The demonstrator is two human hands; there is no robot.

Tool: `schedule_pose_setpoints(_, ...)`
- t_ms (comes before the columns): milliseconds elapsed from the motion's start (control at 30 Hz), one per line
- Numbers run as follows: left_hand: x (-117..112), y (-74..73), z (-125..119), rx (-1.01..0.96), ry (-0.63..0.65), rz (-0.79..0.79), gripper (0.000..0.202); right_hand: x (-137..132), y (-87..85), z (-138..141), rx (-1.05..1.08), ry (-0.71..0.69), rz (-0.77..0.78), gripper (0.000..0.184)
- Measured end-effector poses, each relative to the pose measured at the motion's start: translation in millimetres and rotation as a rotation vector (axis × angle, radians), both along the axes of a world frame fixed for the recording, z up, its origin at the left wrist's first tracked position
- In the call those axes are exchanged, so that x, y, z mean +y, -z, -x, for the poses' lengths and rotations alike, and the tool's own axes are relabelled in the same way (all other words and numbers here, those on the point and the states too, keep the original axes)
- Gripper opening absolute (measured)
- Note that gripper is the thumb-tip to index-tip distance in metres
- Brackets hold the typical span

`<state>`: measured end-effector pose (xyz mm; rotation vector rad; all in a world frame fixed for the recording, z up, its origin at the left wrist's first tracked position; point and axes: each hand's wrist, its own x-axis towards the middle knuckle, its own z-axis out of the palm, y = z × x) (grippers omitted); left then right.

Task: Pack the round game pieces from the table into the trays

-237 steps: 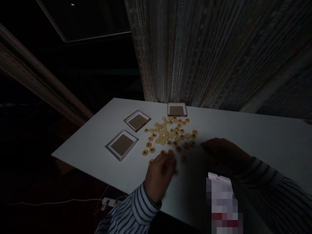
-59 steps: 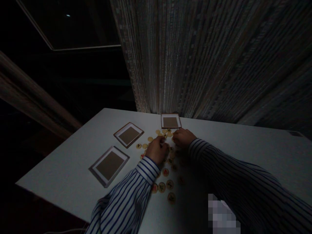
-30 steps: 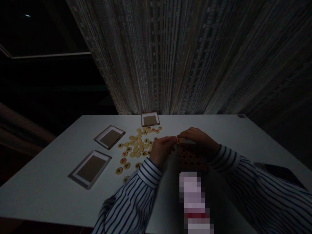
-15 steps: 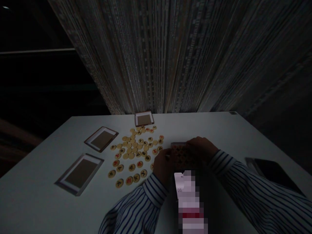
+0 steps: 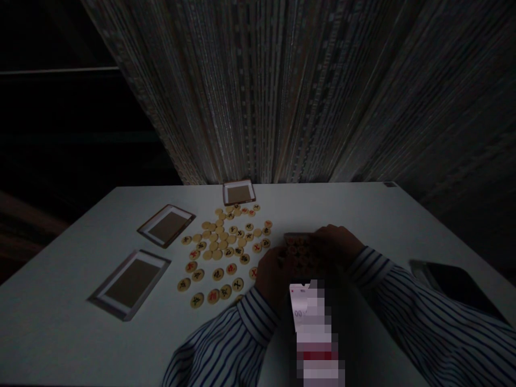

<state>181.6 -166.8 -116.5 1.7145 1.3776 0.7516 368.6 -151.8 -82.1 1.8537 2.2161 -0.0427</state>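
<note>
Several round pale game pieces (image 5: 223, 247) with red or black marks lie spread on the white table (image 5: 60, 333). Right of them sits a small box (image 5: 300, 248) packed with more such pieces. My left hand (image 5: 271, 277) is curled at the box's near left corner, fingertips on the pieces; what it pinches is hidden. My right hand (image 5: 341, 242) is cupped over the box's far right side and grips it. Both sleeves are blue-striped.
Three shallow empty trays lie left of the pieces: a far tray (image 5: 238, 193), a middle tray (image 5: 165, 226) and a near tray (image 5: 129, 284). A dark flat object (image 5: 451, 282) lies at the right. A ribbed curtain (image 5: 282, 97) hangs behind the table. A blurred tag (image 5: 316, 333) dangles near me.
One second ago both hands pinched a single piece above the table. They have since dropped onto the filled box. The view has shifted slightly right.
</note>
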Motion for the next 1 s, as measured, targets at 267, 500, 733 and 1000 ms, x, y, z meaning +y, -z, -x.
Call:
schedule_pose_setpoints(267,-1.0,1.0,-1.1,0.055,0.02,-0.052,0.027,0.4,1.5,2.3,-0.016,-0.017,-0.002,0.024)
schedule_pose_setpoints(500,-0.1,3.7,-0.5,0.087,0.036,-0.06,0.028,-0.8,5.9,1.9,0.002,-0.056,-0.037,0.025)
schedule_pose_setpoints(733,-5.0,-12.8,7.2,0.107,0.036,-0.093,0.031,-4.7,4.3,3.0,0.035,-0.082,-0.091,0.022)
schedule_pose_setpoints(1000,33.8,-50.3,59.9,0.22,-0.051,-0.168,0.031,42.3,-13.3,44.9,0.141,-0.116,-0.166,0.027)
